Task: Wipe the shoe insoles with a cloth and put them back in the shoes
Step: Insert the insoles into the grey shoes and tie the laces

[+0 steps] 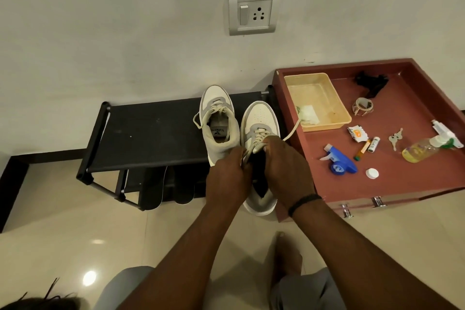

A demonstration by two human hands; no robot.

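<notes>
Head view: I see both hands working at the opening of the nearer shoe (pixel 259 121) on the black rack (pixel 151 131).
Left hand (pixel 230 176): fingers curled, gripping the shoe's collar and laces.
Right hand (pixel 289 171): curled around the other side of the opening, holding it.
Second shoe (pixel 219 123): just beside, insole seated inside.
Spare insoles (pixel 166 189): on the lower shelf.
Cloth (pixel 308 114): in the yellow tray (pixel 337 108), inside the red drawer (pixel 415 178).
</notes>
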